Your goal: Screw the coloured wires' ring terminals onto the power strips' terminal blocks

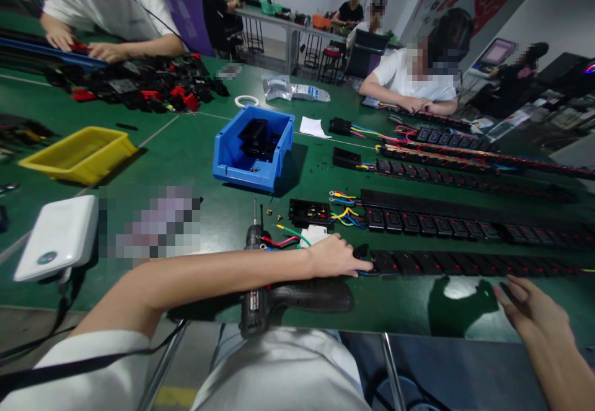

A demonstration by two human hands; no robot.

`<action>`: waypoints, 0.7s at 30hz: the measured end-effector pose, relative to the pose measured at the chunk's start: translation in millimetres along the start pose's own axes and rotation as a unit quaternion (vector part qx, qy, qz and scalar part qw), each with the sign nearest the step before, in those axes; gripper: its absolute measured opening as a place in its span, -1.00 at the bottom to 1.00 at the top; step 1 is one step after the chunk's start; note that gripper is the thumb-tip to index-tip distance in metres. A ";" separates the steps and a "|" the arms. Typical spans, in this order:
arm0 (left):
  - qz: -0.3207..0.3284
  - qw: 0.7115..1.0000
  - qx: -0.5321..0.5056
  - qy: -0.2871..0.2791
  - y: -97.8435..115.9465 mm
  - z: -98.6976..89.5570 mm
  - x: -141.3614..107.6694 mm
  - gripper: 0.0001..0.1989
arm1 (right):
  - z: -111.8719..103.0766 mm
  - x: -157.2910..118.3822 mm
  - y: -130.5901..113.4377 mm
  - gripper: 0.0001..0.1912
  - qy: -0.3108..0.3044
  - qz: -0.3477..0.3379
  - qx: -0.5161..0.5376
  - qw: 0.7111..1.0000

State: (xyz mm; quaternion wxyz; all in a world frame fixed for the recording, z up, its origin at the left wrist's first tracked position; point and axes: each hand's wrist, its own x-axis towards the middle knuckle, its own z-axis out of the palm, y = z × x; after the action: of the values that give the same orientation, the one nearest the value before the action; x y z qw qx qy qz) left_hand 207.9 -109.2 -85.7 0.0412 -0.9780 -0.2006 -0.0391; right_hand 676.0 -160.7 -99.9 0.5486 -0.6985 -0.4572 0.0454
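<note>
While the black socket strip [446, 263] lies near the close edge of the green table [171, 150], the left hand [337, 256] rests at its left end, forefinger extended; whether it pinches anything, I cannot tell. The right hand [539, 305] hangs near the strip, fingers parted. A drill [254, 309] lies beneath the left forearm, a blue bin [284, 154] beyond.

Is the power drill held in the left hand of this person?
No, the power drill lies on the green table below the left forearm, while the left hand touches a black socket strip.
</note>
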 end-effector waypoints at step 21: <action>-0.193 0.980 -0.024 -0.039 -23.5 -51.3 -98.7 -0.59 | 121.8 -80.0 -118.4 -0.67 -0.347 -0.393 -0.284 0.803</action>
State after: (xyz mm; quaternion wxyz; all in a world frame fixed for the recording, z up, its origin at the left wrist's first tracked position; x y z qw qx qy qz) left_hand 105.1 -131.0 -42.4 0.0012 -0.9223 -0.3862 -0.0135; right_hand 491.2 -129.9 -87.3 0.1019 -0.5213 -0.8446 -0.0664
